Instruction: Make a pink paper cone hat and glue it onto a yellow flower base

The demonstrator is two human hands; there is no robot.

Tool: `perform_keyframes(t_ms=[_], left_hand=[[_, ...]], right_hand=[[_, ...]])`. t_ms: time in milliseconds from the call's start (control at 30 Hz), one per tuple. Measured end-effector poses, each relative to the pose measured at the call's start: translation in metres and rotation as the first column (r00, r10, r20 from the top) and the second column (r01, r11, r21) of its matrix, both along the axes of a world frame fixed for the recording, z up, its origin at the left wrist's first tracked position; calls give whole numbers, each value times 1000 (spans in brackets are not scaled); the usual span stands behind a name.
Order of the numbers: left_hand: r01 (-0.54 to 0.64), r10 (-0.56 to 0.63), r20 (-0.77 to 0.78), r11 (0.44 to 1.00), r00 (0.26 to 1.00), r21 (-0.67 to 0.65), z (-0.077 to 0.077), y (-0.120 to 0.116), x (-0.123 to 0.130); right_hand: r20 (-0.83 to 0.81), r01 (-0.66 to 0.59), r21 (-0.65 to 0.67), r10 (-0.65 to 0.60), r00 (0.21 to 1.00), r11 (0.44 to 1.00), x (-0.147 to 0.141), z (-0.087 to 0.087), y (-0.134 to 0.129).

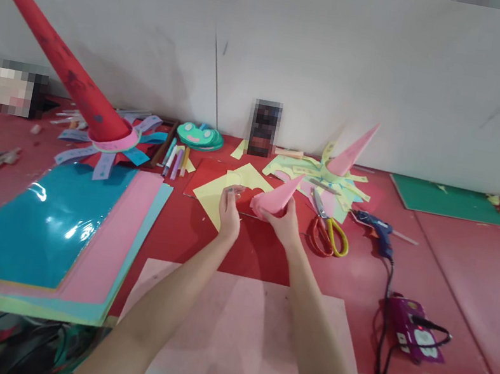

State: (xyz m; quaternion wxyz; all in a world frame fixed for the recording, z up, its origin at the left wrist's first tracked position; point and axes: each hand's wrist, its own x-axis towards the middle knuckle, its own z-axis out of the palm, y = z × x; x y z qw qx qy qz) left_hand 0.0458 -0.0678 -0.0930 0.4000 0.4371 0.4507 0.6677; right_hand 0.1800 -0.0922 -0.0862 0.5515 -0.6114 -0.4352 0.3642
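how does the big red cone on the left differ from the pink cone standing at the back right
The red cone looks much longer than the pink cone. In this view the red cone slants up to the left, the pink cone up to the right. The red cone has purple and blue strips at its base; the pink cone has yellow strips. Both taper to a narrow end, with paper strips spreading from the base.

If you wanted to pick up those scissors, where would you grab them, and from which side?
I'd take the scissors by the red and yellow handle loops, coming from the near side. They lie flat with the loops towards the person and the blades pointing away, so that approach should keep fingers off the blades.
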Motion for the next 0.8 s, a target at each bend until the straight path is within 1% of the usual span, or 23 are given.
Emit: perform_keyframes(t_ms=[133, 233, 300, 333, 433, 533, 633, 733, 800], left_hand=[[59, -56, -75, 997, 996, 45, 1, -2, 0], [154, -134, -221, 985, 966, 75, 3, -5, 1], [246, -208, -353, 967, 912, 65, 4, -6, 1], [291, -249, -416, 956, 875, 40, 4, -7, 1], [384, -363, -551, 920, 751, -82, 6, -8, 1], [389, -391, -649, 908, 653, -155, 7, -7, 1], [380, -366, -731, 911, 576, -156, 5, -7, 2], [387, -355, -772, 909, 528, -154, 3, -8, 4], [370, -361, -773, 912, 522, -177, 4, -8, 6]], right_hand=[[96, -24, 48, 20, 995, 999, 11, -5, -11], [203, -69, -29, 74, 976, 997, 11, -5, -15], [284, -75, -83, 95, 954, 994, 9, -8, -16], [328, -77, -89, 102, 939, 993, 8, -10, -16], [447, -104, -54, 117, 887, 993, 6, -15, -16], [531, -113, -31, 112, 840, 993, 8, -19, -16], [587, -117, -33, 114, 801, 993, 10, -23, -16], [600, -126, -45, 128, 790, 991, 10, -24, -15], [586, -129, -64, 142, 797, 990, 9, -23, -16]])
